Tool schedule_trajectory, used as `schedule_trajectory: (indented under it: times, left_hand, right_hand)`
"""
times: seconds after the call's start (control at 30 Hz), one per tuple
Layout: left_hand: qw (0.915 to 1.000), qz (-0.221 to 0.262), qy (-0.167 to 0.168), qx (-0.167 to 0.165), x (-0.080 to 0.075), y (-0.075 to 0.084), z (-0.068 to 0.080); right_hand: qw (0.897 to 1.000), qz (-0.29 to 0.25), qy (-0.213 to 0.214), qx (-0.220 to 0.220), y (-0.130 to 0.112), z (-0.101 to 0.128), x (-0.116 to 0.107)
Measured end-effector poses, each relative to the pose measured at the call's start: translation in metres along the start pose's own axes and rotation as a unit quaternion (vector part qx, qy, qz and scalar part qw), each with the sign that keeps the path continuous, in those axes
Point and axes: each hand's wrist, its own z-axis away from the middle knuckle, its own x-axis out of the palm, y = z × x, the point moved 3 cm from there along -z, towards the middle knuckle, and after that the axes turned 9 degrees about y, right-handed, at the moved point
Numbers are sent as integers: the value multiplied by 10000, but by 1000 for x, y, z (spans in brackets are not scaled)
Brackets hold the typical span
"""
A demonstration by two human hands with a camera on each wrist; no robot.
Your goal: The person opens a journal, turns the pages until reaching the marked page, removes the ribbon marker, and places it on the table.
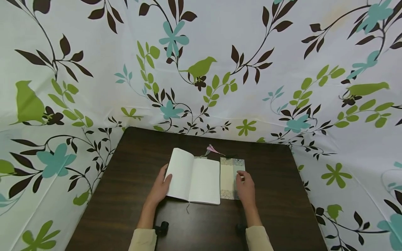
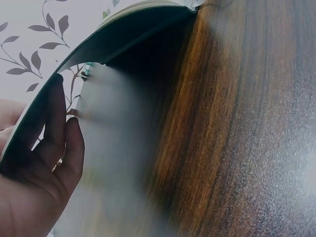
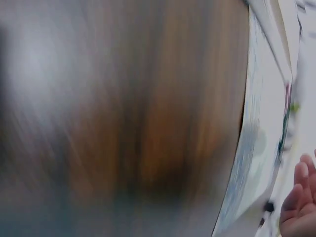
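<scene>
An open notebook with blank white pages lies in the middle of the dark wooden table. My left hand grips its left side, thumb on the page and fingers under the raised cover. In the left wrist view those fingers press against the cover's dark underside. A patterned cover sheet with a cream band lies flat against the notebook's right edge. My right hand rests on its right part with relaxed fingers. The right wrist view is blurred and shows my fingertips beside the sheet's edge.
A pink ribbon tassel lies just behind the notebook. A thin bookmark string hangs out at its near edge. Floral cloth with birds and leaves walls the table on three sides.
</scene>
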Motion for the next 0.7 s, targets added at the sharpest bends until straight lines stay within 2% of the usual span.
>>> schedule_trajectory:
  times: [0.13,0.27,0.37,0.43,0.57,0.7]
  left_hand:
    - [10000,-15,-66,47,1,2,1]
    - [9999,-97,-68,52,1,3,4]
    - [9998,-133,-61,127,1,4,4]
    - [9998,-148,-57,154,1,4,5]
    - [9997,-158,-23,166,1,3,5]
    - [9997,-173,17,159,1,4,5]
  right_hand:
    - [9966,274,-444,-641,-19,26,24]
    - [9877,499,-940,-1144,-32,53,45]
    - [9790,716,-1243,-1447,-36,64,56]
    - [9706,899,-1497,-1654,-38,68,61]
    - [9441,1368,-1981,-2253,-40,71,67]
    - [9211,1790,-2171,-2691,-40,70,69]
